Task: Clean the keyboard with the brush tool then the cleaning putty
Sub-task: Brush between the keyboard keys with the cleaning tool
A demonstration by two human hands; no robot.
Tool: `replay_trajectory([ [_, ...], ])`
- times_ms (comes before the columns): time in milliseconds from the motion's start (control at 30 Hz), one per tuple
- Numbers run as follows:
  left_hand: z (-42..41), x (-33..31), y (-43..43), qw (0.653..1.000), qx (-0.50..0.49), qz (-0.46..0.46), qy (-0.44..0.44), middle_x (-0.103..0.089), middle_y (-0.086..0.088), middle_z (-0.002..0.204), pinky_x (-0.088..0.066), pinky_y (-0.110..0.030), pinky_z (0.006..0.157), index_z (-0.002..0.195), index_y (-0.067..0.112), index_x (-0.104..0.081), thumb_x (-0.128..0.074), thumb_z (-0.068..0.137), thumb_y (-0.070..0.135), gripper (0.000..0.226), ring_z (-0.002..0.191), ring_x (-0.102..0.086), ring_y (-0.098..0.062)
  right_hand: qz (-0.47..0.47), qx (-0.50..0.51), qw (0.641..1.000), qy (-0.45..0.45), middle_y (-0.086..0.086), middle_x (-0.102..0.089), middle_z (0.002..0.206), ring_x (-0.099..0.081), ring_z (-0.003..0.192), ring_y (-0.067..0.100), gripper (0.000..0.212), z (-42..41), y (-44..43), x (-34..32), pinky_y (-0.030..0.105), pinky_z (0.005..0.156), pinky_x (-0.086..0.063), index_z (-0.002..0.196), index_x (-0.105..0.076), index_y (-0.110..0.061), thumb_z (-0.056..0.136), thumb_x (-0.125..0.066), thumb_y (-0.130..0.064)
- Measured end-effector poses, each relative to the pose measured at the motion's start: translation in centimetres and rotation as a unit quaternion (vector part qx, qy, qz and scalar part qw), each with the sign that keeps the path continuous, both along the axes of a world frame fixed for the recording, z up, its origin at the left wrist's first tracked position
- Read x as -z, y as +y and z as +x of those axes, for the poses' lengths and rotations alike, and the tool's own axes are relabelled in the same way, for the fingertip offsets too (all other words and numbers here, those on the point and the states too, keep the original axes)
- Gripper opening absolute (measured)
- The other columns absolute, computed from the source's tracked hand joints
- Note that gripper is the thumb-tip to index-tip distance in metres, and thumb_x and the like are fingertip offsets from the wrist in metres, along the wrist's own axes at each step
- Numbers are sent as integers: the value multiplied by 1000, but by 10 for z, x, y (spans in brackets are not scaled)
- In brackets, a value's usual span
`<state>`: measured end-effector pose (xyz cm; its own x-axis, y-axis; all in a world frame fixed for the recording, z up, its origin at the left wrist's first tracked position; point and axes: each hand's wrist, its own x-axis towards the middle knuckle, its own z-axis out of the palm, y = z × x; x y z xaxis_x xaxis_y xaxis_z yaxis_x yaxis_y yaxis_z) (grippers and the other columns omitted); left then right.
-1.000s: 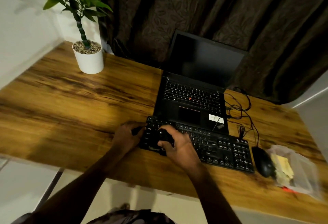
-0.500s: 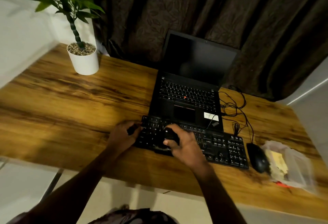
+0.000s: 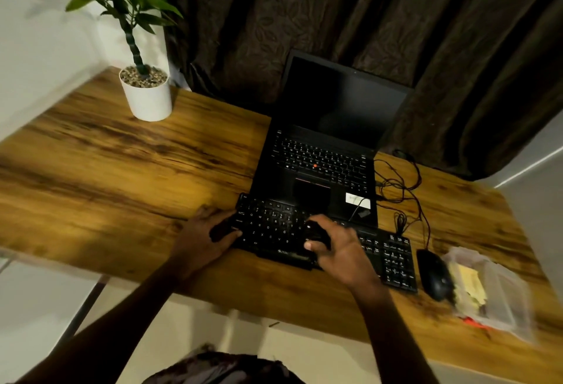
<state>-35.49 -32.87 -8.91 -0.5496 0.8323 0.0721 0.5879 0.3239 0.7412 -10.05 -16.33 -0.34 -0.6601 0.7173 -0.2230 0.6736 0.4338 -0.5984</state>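
While right hand (image 3: 344, 249) grasps the dark brush tool (image 3: 316, 233) over middle keys of the keyboard (image 3: 274, 225), left hand (image 3: 204, 234) gripping its left end: brushing apparently underway; yellowish putty (image 3: 466, 286), packeted beside mouse (image 3: 434, 274), awaits.

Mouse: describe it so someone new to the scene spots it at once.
On the wooden desk, find the black keyboard in front of the open laptop. The mouse lies off its right end, next to a clear plastic bag. It alone is a smooth, rounded, keyless black lump.
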Motion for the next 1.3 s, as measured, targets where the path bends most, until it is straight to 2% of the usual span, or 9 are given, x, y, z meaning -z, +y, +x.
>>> replay_trajectory([
  [133,-2,4,1,1000,9,0,14,-64,-3,123,-43,-38,104,133,30,-64,-53,77,72,71,126,-51,-25,-24,-20,999,33,5,-59,119,-68,97,21,42,-8,-9,3,42,76,-65,126,-51,-58,94,-67,-35],
  [300,3,0,1,999,4,20,44,-65,-7,121,-37,-32,100,132,25,-66,-52,76,75,76,124,-50,-25,14,7,1000,-1,2,-61,120,-65,103,20,47,29,15,-3,41,80,-64,130,-50,-50,93,-70,-29],
  [467,-4,11,1,997,28,-2,66,-63,-2,119,-45,-44,101,137,32,-58,-49,82,79,73,122,-53,-28,23,29,999,7,7,-61,120,-63,105,25,55,53,26,5,49,84,-62,122,-42,-70,90,-71,-36],
  [533,-5,11,2,996,39,-4,79,-62,0,117,-49,-48,97,138,33,-55,-51,82,77,72,118,-53,-26,20,21,999,20,6,-61,122,-61,110,26,52,47,21,7,50,87,-60,125,-44,-65,91,-70,-36],
  [667,-1,4,4,993,42,27,103,-59,4,106,-51,-42,84,135,26,-59,-55,80,71,70,104,-54,-18,4,19,1000,18,5,-57,128,-59,115,26,51,42,17,8,51,88,-60,129,-44,-63,91,-69,-39],
  [800,0,3,3,993,43,28,104,-57,6,106,-47,-36,83,135,25,-58,-54,80,69,70,104,-52,-14,6,38,999,18,9,-57,127,-64,106,24,57,71,33,4,40,81,-64,122,-43,-69,91,-72,-31],
  [967,0,5,3,993,45,38,100,-57,6,103,-51,-41,83,134,25,-59,-56,80,69,69,102,-54,-18,36,80,996,-3,8,-58,126,-63,109,24,65,96,41,8,47,89,-61,128,-41,-69,88,-74,-30],
  [1200,-2,3,4,995,44,34,87,-55,6,99,-50,-40,80,131,23,-61,-56,78,68,70,99,-53,-18,0,46,999,22,7,-54,128,-62,110,27,57,66,24,11,48,83,-63,133,-42,-64,90,-70,-39],
  [1300,-2,3,3,995,39,34,83,-56,6,101,-51,-41,81,132,25,-61,-56,77,70,71,101,-54,-18,8,55,998,22,7,-52,128,-61,109,25,54,81,31,6,45,82,-63,129,-44,-63,91,-70,-35],
])
